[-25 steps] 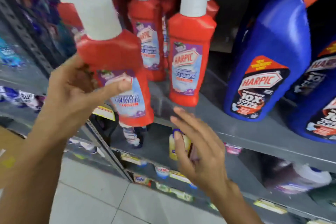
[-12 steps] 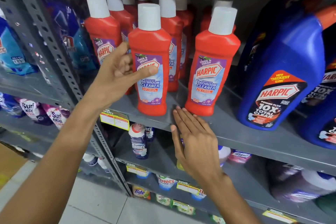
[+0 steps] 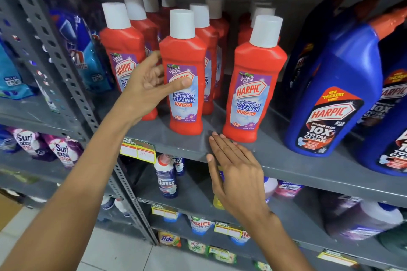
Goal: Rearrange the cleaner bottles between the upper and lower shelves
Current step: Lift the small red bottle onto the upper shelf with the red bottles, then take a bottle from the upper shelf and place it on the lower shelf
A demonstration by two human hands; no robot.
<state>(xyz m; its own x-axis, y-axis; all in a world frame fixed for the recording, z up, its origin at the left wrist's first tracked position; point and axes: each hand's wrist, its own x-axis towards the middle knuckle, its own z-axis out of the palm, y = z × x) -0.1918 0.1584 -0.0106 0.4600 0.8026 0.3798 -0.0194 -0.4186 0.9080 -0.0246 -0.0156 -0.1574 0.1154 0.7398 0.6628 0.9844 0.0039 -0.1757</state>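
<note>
Since the earlier frame, the red cleaner bottle is standing upright on the upper shelf, front row, no longer held in the air. Left hand is loosening round it: thumb on label, fingers spread behind, grip w/ no firm squeeze. Right hand is lying flat & open, fingertips on shelf edge, just beside a second red bottle. Step in hand: placing, prob. near done. Next move is likely calling for a clean release w/o tipping, then reaching down to the lower shelf, where a Domex bottle is standing.
</note>
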